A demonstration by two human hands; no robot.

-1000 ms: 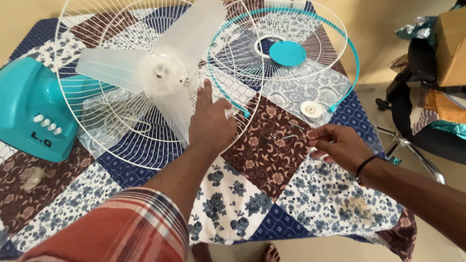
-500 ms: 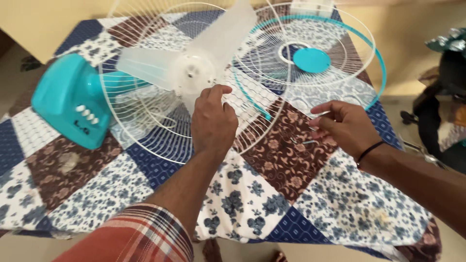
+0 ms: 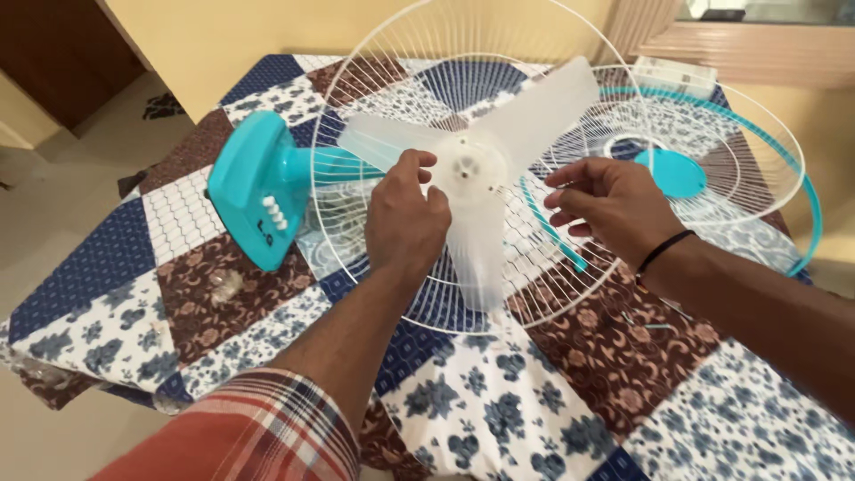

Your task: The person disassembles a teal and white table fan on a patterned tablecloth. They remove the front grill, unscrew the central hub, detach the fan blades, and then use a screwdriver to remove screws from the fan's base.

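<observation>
The left hand point(image 3: 408, 218) is now being held against the translucent three-bladed fan blade point(image 3: 476, 174), its fingers curled and pinching the blade just beside the hub — a grip that was not there a second ago, when the same hand was lying flat and open on the wires of the white rear guard point(image 3: 356, 160). The blade is seated at the middle of that guard, in front of the teal fan body point(image 3: 254, 191), which is lying on its side on the patchwork-covered tabletop point(image 3: 107, 294). By this change the work is judged to be passing from steadying the guard to handling the blade itself. The right hand point(image 3: 606, 209) is being raised just beside the hub, on its other side, with thumb and fingers drawn together; whether something small is being pinched there cannot be told. Earlier it was being held low over the brown floral patch, near some small bits lying on the cloth, and it has since been lifted toward the blade. The front guard with the teal rim point(image 3: 784, 151) is lying flat behind, well apart from both hands. The view has also been shifted — the whole fan is now being seen further to the right and nearer the middle.
</observation>
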